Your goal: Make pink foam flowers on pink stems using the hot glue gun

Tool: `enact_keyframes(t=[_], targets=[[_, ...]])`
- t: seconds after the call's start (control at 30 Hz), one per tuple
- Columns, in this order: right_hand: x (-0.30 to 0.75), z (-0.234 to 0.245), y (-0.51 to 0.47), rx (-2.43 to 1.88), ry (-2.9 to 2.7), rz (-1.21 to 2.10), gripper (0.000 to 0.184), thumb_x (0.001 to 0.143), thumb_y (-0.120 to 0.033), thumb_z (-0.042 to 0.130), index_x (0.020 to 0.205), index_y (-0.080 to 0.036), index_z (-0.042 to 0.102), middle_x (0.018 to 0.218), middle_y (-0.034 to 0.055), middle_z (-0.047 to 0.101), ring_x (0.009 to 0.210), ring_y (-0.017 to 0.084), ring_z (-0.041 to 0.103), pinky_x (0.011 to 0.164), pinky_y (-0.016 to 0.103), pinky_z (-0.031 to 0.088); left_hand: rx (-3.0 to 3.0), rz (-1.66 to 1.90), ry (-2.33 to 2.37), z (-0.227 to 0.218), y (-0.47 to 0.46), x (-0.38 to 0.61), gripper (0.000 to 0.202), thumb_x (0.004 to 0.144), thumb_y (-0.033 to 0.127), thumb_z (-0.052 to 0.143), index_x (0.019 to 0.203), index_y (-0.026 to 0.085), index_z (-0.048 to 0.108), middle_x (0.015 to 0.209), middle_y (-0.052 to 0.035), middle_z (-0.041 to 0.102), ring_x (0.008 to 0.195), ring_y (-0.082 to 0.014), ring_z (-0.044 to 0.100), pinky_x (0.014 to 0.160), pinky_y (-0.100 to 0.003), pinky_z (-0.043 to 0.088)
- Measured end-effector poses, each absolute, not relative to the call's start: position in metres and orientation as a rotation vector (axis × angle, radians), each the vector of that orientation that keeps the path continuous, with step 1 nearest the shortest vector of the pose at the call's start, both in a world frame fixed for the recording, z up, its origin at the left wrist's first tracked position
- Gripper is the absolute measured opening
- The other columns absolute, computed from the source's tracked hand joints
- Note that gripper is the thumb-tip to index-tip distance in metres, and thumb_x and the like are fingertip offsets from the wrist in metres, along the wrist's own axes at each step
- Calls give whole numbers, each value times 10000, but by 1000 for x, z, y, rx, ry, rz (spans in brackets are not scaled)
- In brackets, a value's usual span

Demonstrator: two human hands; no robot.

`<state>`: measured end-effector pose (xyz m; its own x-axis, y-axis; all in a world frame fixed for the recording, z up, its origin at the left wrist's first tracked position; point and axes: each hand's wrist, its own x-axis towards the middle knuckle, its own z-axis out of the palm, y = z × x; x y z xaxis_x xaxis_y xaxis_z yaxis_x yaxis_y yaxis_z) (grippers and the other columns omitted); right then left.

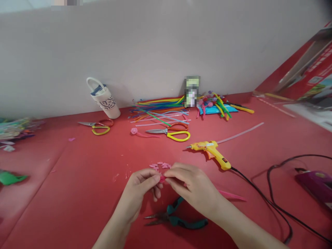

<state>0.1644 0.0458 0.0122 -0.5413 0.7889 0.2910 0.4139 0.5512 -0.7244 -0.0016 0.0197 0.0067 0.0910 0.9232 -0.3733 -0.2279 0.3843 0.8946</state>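
Note:
Between the fingertips of both hands is a small pink piece [162, 179], too small to make out fully. My left hand [142, 185] pinches it from the left with thumb and finger. From the right, my right hand [190, 181] pinches at its other side. Just beyond the fingers lie several small pink pieces [160, 165] on the red table. Below the hands rest teal-handled pliers [185, 221], jaws pointing left, one handle partly hidden by my right hand. A pink strip [232, 195] sticks out from behind my right forearm.
A yellow glue gun [212, 152] lies on the right, its black cord [255, 186] trailing across the table. Scissors [171, 132] and a pink flower [134, 131] lie ahead, with more scissors [98, 126], a white tumbler [106, 102] and colourful pipe cleaners [158, 108] farther back.

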Motion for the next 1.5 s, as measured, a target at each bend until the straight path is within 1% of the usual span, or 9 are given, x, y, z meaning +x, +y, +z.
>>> enact_keyframes(t=[0.17, 0.3, 0.53, 0.7, 0.8, 0.9, 1.03, 1.3, 1.5], targets=[[165, 11, 47, -997, -2232, 713, 155, 821, -86, 506, 792, -175, 631, 723, 24, 613, 660, 138, 546, 610, 223, 400, 1085, 1054, 1303, 7, 20, -3, 28, 679, 180, 662, 702, 178, 677, 597, 3, 595, 514, -123, 539, 491, -218, 437], [166, 14, 48, -1023, -2237, 736, 149, 824, -97, 515, 759, -179, 621, 687, 8, 591, 635, 130, 540, 588, 215, 391, 1532, 1131, 1386, 10, 18, -5, 127, 704, 138, 655, 767, 228, 718, 776, -36, 656, 678, -162, 583, 639, -241, 457], [168, 21, 50, -956, -2173, 917, 171, 792, -44, 541, 743, -189, 617, 693, -24, 594, 633, 104, 546, 592, 186, 392, 1914, 1100, 1378, 5, 13, -9, 205, 738, 138, 642, 870, 258, 745, 769, -61, 690, 713, -190, 602, 700, -262, 446], [170, 21, 51, -970, -2150, 1011, 189, 783, -35, 536, 716, -190, 622, 676, -32, 591, 616, 99, 549, 582, 182, 399, 1851, 1083, 1352, 4, 11, -10, 223, 731, 137, 648, 884, 265, 747, 820, -73, 710, 770, -213, 617, 762, -288, 450], [170, 20, 52, -974, -2141, 1009, 175, 789, -51, 540, 720, -189, 624, 677, -29, 596, 621, 103, 551, 585, 187, 402, 1673, 1101, 1369, 6, 14, -5, 156, 714, 142, 657, 794, 246, 741, 764, -55, 684, 712, -193, 610, 692, -278, 467], [169, 19, 52, -1007, -2136, 951, 153, 789, -72, 553, 709, -185, 618, 655, -28, 581, 611, 107, 538, 569, 193, 389, 1261, 1112, 1354, 5, 17, 0, 36, 684, 172, 669, 666, 203, 676, 623, -7, 612, 530, -141, 567, 511, -240, 464], [166, 19, 50, -1017, -2139, 907, 132, 775, -67, 574, 717, -179, 614, 650, -27, 566, 606, 106, 526, 566, 194, 373, 847, 1113, 1242, 3, 19, 5, 98, 642, 221, 702, 632, 161, 625, 485, 31, 543, 428, -95, 492, 411, -190, 405], [165, 21, 48, -958, -2160, 1004, 159, 790, -55, 561, 796, -192, 643, 717, -21, 615, 648, 109, 560, 606, 189, 416, 616, 1124, 1028, 6, 16, 4, 104, 685, 206, 649, 632, 134, 596, 517, 30, 536, 418, -45, 439, 404, -136, 359], [167, 15, 50, -819, -2258, 587, 208, 845, -54, 470, 868, -137, 659, 785, 66, 652, 721, 164, 563, 655, 260, 443, 539, 987, 840, 0, 18, 0, 69, 725, 159, 550, 684, 125, 594, 678, -27, 610, 425, -55, 487, 325, -129, 312]])
